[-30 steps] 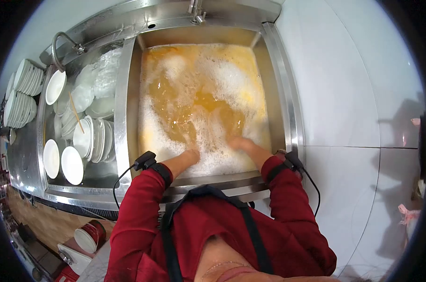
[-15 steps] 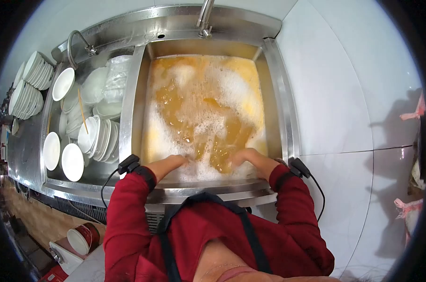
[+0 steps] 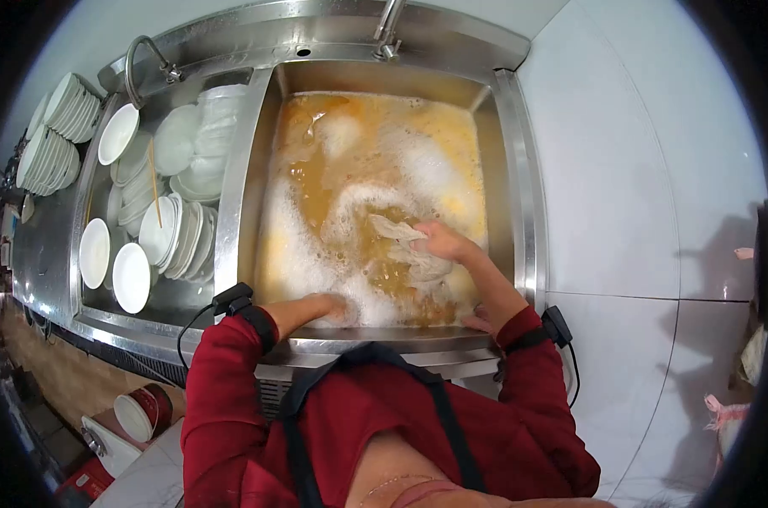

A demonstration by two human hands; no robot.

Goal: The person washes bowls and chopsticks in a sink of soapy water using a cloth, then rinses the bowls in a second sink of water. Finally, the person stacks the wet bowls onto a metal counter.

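Note:
My right hand (image 3: 439, 240) is closed around a pale, wet cloth (image 3: 422, 261) at the surface of the brown, sudsy water. Part of the cloth trails below the water, and one end sticks out past my fingers. Near the front edge of the sink (image 3: 507, 190), my left hand (image 3: 325, 308) reaches into white foam (image 3: 367, 309). Foam hides its fingers, so whether it holds anything does not show.
To the left, a second basin holds several white plates (image 3: 177, 241), bowls (image 3: 132, 278) and a pair of chopsticks (image 3: 154, 182). Stacked plates (image 3: 49, 161) stand beyond it. Taps (image 3: 387, 46) rise behind, and a tiled wall (image 3: 613, 169) borders the right.
My right hand has risen and moved farther into the sink, and the cloth has come into sight in it. My left hand stays low in the foam near the front edge.

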